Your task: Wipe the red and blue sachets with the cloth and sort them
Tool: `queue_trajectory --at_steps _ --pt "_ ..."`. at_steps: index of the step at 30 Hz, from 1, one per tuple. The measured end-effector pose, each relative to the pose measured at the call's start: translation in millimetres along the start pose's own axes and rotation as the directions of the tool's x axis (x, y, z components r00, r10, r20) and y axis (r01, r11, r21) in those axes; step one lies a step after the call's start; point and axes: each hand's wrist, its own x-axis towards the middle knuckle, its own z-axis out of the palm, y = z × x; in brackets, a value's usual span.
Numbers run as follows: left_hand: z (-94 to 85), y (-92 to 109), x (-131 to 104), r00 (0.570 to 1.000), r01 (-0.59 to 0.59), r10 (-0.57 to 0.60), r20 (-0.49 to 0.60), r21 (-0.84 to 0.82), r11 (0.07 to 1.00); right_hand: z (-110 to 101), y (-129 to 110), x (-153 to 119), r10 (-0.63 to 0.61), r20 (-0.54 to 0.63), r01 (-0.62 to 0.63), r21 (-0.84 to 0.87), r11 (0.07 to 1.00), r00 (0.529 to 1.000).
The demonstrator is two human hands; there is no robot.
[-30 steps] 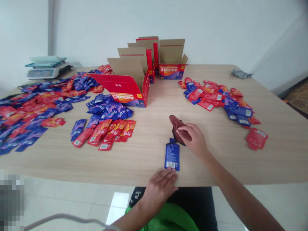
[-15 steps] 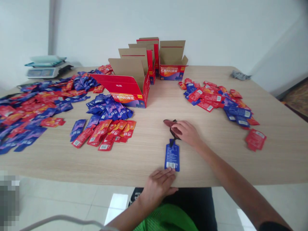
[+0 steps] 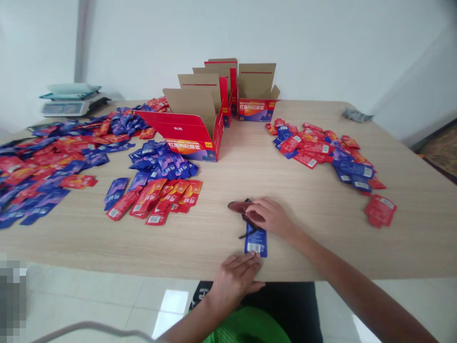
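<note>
- One flat blue plastic pouch with a white barcode label (image 3: 255, 243) lies near the table's front edge, between the hands; it is judged to be partway through being handled, as the tool is held over its upper end and no cut can be made out.
- The pouch's lower edge is pressed by the extended fingertips of the left hand (image 3: 237, 274); nothing is clenched there.
- A reddish-brown and black hand tool, seemingly scissors (image 3: 239, 206), is grasped in the curled fingers of the right hand (image 3: 269, 216); its exact form is blurred.
- Many pouches are left loose: a long mixed red-and-blue heap (image 3: 53, 152) at the left, a blue cluster (image 3: 164, 159) with a red cluster (image 3: 153, 200) before it, and a mixed pile (image 3: 317, 145) at the right.
- The red printed cardboard box in front (image 3: 193, 147) and those behind it are left open; their contents cannot be seen.
- All is spread on a pale wood-grain tabletop (image 3: 303, 186); a white weighing scale (image 3: 66, 107) is set at the far left, a grey crumpled item (image 3: 357, 115) at the far right.
- The room is bounded by a plain white wall (image 3: 160, 38) and floored with pale tiles (image 3: 107, 295).
</note>
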Motion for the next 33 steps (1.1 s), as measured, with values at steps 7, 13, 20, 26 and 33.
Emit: queue_trajectory --at_steps 7,13,20,26,33 --pt "-2.5 0 0 0.999 0.014 -0.014 0.032 0.000 1.000 -39 13 25 0.199 -0.312 -0.212 -0.008 0.977 0.929" --pt "-6.2 2 3 0.999 0.037 -0.037 0.018 -0.023 0.999 -38 -55 -20 -0.019 -0.082 0.029 0.132 0.991 0.996" --pt "-9.7 2 6 0.999 0.004 -0.003 0.041 -0.013 1.000 -3 -28 -25 -0.065 0.059 0.060 0.091 0.994 0.996" --pt "-6.9 2 4 0.999 0.010 -0.009 0.045 -0.022 1.000 -6 24 18 -0.006 0.037 0.009 -0.086 0.996 0.999" --pt "-39.6 3 31 0.993 0.036 -0.018 0.115 -0.151 0.988 -56 14 2 0.351 -0.475 -0.387 0.022 0.922 0.807"
